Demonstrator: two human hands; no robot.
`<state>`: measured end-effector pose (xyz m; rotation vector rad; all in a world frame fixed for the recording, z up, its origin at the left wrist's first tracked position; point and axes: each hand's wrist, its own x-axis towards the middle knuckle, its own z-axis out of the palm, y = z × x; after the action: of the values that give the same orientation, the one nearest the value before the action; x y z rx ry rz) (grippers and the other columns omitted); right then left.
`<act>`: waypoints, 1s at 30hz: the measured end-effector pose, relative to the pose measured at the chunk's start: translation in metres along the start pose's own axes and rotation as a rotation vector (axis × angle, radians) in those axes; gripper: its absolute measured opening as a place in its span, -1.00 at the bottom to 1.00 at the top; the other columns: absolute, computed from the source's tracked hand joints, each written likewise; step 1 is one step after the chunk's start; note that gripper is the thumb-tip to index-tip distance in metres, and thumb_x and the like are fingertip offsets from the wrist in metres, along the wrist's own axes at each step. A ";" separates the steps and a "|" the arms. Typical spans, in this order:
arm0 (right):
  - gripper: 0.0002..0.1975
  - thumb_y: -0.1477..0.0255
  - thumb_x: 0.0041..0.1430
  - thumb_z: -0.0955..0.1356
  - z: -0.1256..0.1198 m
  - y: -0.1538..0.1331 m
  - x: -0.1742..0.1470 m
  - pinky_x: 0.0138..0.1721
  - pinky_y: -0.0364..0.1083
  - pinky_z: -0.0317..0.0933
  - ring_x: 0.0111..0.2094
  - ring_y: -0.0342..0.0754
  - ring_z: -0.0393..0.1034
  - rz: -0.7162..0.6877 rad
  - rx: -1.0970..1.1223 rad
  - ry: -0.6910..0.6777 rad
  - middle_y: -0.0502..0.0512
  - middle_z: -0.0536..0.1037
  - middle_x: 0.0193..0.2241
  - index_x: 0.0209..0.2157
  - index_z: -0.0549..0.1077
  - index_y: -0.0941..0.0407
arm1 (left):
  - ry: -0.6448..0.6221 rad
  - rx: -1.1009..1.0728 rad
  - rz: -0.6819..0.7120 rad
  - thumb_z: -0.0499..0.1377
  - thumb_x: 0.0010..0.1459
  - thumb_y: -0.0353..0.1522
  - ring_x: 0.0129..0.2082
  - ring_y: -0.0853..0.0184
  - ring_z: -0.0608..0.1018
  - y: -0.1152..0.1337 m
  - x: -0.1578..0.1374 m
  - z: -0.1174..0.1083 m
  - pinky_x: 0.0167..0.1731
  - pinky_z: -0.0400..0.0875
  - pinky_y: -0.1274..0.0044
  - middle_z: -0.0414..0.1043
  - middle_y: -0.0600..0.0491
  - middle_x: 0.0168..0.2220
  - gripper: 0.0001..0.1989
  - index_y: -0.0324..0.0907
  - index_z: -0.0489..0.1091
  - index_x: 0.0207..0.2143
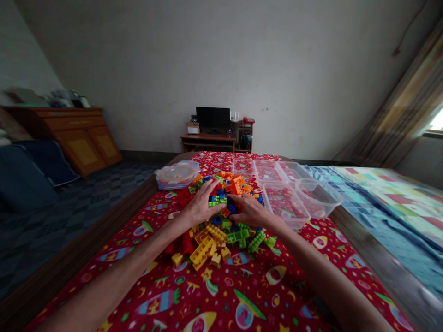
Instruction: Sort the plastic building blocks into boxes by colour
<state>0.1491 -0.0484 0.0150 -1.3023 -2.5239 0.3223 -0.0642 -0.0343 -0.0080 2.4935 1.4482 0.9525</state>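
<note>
A heap of toy building blocks (216,233) in yellow, green, blue, orange and red lies in the middle of the table. My left hand (201,206) rests over its left side, thumb and fingers spread around some light green blocks (217,201). From the right my right hand (252,211) reaches into the heap, thumb and fingers apart beside dark blue blocks (231,205). Neither hand visibly grips a block. Orange blocks (236,184) lie just beyond my fingers, and yellow ones are gathered on the near side. My hands hide part of the heap.
Clear plastic containers (286,203) stand right of the heap, a round tub (321,196) among them. Stacked plastic lids (177,175) lie at the left edge. A red patterned cloth (238,281) covers the table. A bed (391,216) adjoins on the right.
</note>
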 end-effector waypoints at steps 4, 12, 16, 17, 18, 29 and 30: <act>-0.44 0.31 0.15 0.37 -0.021 0.011 -0.011 -0.05 0.01 0.23 -0.07 0.05 0.39 -0.096 0.099 0.028 0.21 0.47 -0.03 0.19 0.28 0.03 | -0.001 0.110 0.064 0.02 0.22 -0.05 0.32 0.08 0.06 0.001 -0.006 -0.014 0.25 0.02 0.20 -0.03 -0.16 0.32 -0.30 -0.13 -0.08 0.31; -0.05 0.03 0.04 0.38 -0.005 0.037 -0.050 0.10 0.17 0.16 0.21 0.26 0.14 -0.083 -0.005 -0.053 0.34 0.23 0.21 0.35 -0.07 0.03 | -0.212 0.204 0.099 0.14 -0.01 0.14 0.32 -0.18 -0.06 -0.024 -0.091 -0.026 0.17 0.08 0.02 -0.25 -0.12 0.38 -0.06 0.02 -0.08 0.33; 0.09 0.05 -0.01 0.42 0.028 0.023 -0.047 0.12 0.28 0.09 0.27 0.38 -0.06 -0.124 -0.020 -0.057 0.48 0.12 0.22 0.36 -0.23 0.10 | -0.186 0.195 0.026 0.19 0.01 0.07 0.33 -0.18 -0.11 -0.025 -0.103 -0.012 0.17 0.09 0.01 -0.30 -0.11 0.39 -0.12 0.02 0.00 0.31; 0.08 0.08 0.00 0.42 0.036 0.018 -0.043 0.12 0.30 0.07 0.26 0.40 -0.05 -0.128 -0.025 -0.031 0.50 0.13 0.20 0.36 -0.24 0.11 | -0.163 0.192 0.022 0.17 0.04 0.04 0.33 -0.16 -0.11 -0.026 -0.100 -0.010 0.18 0.07 0.02 -0.28 -0.11 0.39 -0.17 0.01 0.01 0.30; 0.08 0.10 0.01 0.42 0.042 0.013 -0.039 0.12 0.32 0.05 0.25 0.41 -0.05 -0.128 -0.030 -0.006 0.51 0.12 0.19 0.36 -0.24 0.12 | -0.143 0.188 0.020 0.15 0.09 0.01 0.34 -0.14 -0.10 -0.028 -0.096 -0.009 0.20 0.05 0.02 -0.25 -0.11 0.38 -0.22 -0.01 0.02 0.30; -0.08 0.24 0.09 0.41 0.054 -0.047 0.016 0.19 0.28 -0.05 0.30 0.40 -0.20 -0.261 0.070 0.008 0.53 -0.03 0.26 0.35 -0.10 0.18 | 0.082 -0.054 -0.188 -0.06 0.14 0.10 0.20 0.04 0.26 -0.071 -0.074 -0.036 0.18 0.18 0.16 0.16 -0.20 0.18 -0.32 -0.18 0.06 0.12; -0.08 0.23 0.09 0.41 0.050 -0.051 0.019 0.18 0.27 -0.03 0.30 0.40 -0.18 -0.261 0.077 -0.009 0.55 0.00 0.25 0.34 -0.07 0.21 | 0.068 -0.079 -0.214 -0.05 0.14 0.10 0.17 0.05 0.31 -0.073 -0.073 -0.039 0.15 0.22 0.17 0.20 -0.19 0.15 -0.32 -0.19 0.07 0.11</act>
<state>0.0826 -0.0652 -0.0128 -0.9314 -2.6204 0.3633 -0.1666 -0.0624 -0.0387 2.2169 1.6234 1.0396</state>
